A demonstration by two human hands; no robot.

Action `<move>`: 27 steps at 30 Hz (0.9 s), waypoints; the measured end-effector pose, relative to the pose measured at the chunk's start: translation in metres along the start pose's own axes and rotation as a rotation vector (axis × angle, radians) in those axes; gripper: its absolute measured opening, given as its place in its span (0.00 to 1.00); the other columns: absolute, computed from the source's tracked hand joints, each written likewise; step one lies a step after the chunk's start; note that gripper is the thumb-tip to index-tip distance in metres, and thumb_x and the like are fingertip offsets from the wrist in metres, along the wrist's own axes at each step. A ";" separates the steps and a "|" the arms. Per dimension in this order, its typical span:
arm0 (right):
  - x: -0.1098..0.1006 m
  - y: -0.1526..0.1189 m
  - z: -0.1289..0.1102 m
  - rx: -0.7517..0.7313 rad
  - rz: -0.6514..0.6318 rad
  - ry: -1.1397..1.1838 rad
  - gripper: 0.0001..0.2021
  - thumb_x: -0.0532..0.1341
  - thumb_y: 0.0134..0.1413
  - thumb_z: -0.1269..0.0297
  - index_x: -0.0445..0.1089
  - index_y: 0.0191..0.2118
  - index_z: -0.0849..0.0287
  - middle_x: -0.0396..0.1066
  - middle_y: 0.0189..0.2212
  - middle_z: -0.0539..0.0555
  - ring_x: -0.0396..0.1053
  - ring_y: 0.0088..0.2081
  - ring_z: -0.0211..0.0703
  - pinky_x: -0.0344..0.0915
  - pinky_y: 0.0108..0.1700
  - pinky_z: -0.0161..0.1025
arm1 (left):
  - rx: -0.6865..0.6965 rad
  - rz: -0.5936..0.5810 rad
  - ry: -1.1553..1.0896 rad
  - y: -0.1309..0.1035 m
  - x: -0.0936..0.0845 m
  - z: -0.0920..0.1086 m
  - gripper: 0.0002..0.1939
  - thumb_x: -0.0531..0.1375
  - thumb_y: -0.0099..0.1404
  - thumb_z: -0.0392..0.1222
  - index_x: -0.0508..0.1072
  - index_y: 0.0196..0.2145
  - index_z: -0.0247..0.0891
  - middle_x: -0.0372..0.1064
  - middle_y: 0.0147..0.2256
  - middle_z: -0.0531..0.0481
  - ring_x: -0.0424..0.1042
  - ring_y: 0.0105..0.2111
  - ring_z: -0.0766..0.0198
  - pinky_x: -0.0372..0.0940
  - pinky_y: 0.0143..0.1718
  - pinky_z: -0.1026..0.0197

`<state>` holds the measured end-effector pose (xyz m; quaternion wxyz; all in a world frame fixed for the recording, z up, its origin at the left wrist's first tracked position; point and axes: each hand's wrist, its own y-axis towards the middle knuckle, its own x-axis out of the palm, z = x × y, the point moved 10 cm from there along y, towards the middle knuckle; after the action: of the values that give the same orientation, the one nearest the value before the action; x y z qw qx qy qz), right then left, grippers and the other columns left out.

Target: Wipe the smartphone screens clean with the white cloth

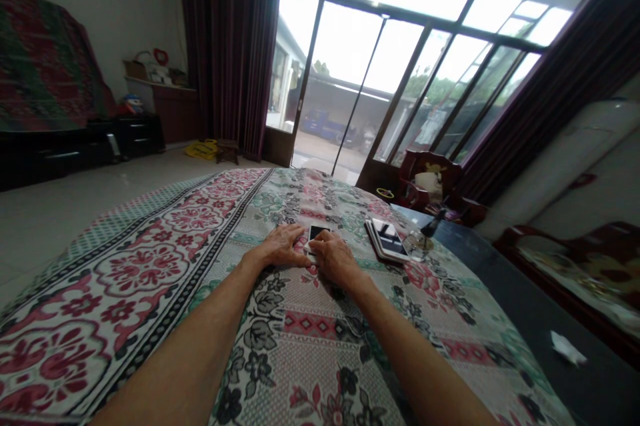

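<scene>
A small white-framed device with a dark screen (319,233) lies on the patterned tablecloth (310,299), partly covered by my fingers. My left hand (283,245) rests at its left side, fingers apart, with the thumb toward its lower edge. Over the lower part of the device is my right hand (335,256), its fingers bent and pressed together around something small and pale that I cannot make out. To the right, a stack of white-framed tablets (389,241) lies on the cloth.
Beside the tablets stands a clear glass object (419,241) with a dark item. A crumpled white tissue (568,349) lies on the dark surface (530,306) at right. Beyond the table are a carved wooden chair (430,183) and glass doors (350,79).
</scene>
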<state>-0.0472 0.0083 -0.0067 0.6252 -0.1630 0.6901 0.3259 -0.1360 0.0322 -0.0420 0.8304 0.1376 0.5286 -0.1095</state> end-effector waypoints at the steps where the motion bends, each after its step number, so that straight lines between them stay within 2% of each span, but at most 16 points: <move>1: -0.001 -0.003 -0.003 -0.009 -0.004 0.003 0.10 0.54 0.61 0.67 0.74 0.36 0.56 0.68 0.39 0.55 0.62 0.40 0.42 0.55 0.40 0.35 | -0.002 0.003 0.002 0.000 0.000 -0.001 0.48 0.62 0.48 0.64 0.57 0.61 0.37 0.51 0.64 0.42 0.49 0.63 0.46 0.47 0.62 0.53; 5: -0.006 -0.016 -0.016 -0.033 -0.016 0.013 0.10 0.54 0.61 0.67 0.72 0.34 0.57 0.67 0.39 0.55 0.62 0.40 0.41 0.55 0.41 0.35 | 0.000 0.007 0.010 0.002 0.003 -0.003 0.48 0.62 0.48 0.62 0.56 0.63 0.39 0.49 0.64 0.44 0.49 0.63 0.48 0.45 0.62 0.53; 10: -0.010 -0.021 -0.020 -0.035 0.003 0.034 0.09 0.55 0.59 0.69 0.72 0.32 0.58 0.67 0.37 0.54 0.63 0.39 0.39 0.56 0.40 0.34 | 0.024 0.003 0.014 0.003 0.005 -0.002 0.49 0.62 0.48 0.63 0.56 0.63 0.36 0.48 0.65 0.42 0.49 0.63 0.46 0.45 0.62 0.52; 21: 0.006 0.029 0.023 0.069 -0.012 0.041 0.13 0.54 0.59 0.69 0.75 0.43 0.55 0.70 0.41 0.55 0.66 0.42 0.41 0.58 0.43 0.33 | 0.021 -0.006 -0.014 0.005 0.007 -0.006 0.46 0.61 0.50 0.65 0.58 0.61 0.41 0.49 0.64 0.43 0.48 0.63 0.46 0.45 0.62 0.51; 27: 0.007 0.046 0.040 0.121 -0.033 0.030 0.13 0.52 0.58 0.71 0.76 0.36 0.57 0.72 0.38 0.55 0.67 0.40 0.40 0.58 0.41 0.33 | 0.013 0.018 -0.061 0.010 0.004 -0.007 0.39 0.57 0.54 0.66 0.64 0.58 0.43 0.56 0.61 0.47 0.54 0.60 0.47 0.50 0.60 0.51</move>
<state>-0.0471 0.0697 -0.0027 0.6287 -0.1414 0.7151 0.2708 -0.1373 0.0439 -0.0471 0.8463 0.1441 0.5010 -0.1095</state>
